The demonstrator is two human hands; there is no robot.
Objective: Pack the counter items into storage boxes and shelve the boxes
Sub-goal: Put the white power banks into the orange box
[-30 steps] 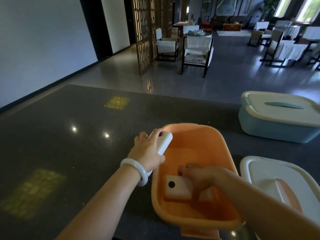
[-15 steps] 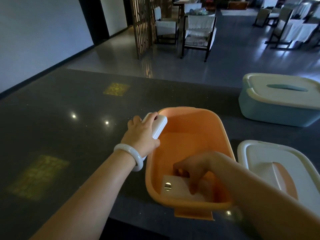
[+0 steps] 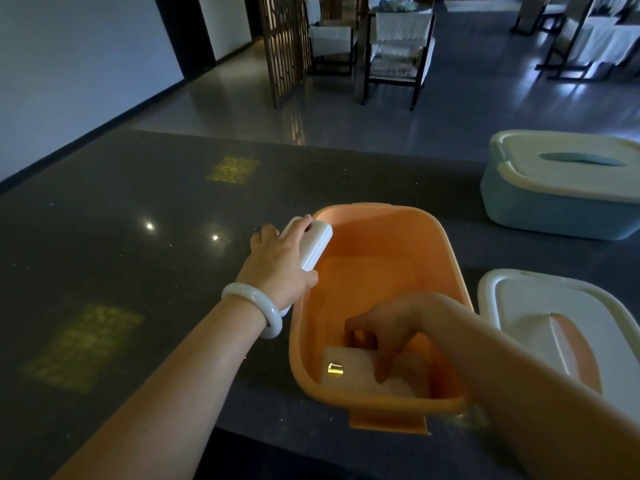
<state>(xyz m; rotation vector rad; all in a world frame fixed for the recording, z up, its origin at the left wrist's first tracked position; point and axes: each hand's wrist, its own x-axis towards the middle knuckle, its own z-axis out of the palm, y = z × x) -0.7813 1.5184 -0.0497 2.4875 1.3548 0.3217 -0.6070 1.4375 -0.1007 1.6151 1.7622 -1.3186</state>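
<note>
Head view: at the counter's [image 3: 138,271] near edge, the right hand [image 3: 388,327] pinches a white packet [image 3: 349,372] flat into the orange box's [image 3: 446,258] near end, while the left hand [image 3: 277,268] grips a white case [image 3: 313,245] at the rim. Best laid alongside, leaving room for the lid [image 3: 540,317].

No readable text, label, brand or number anywhere. Only a small gold mark on the white pad [image 3: 349,370] inside the orange storage box [image 3: 381,271], too small to read, and two yellowish patterned patches on the dark counter [image 3: 138,271], illegible.
</note>
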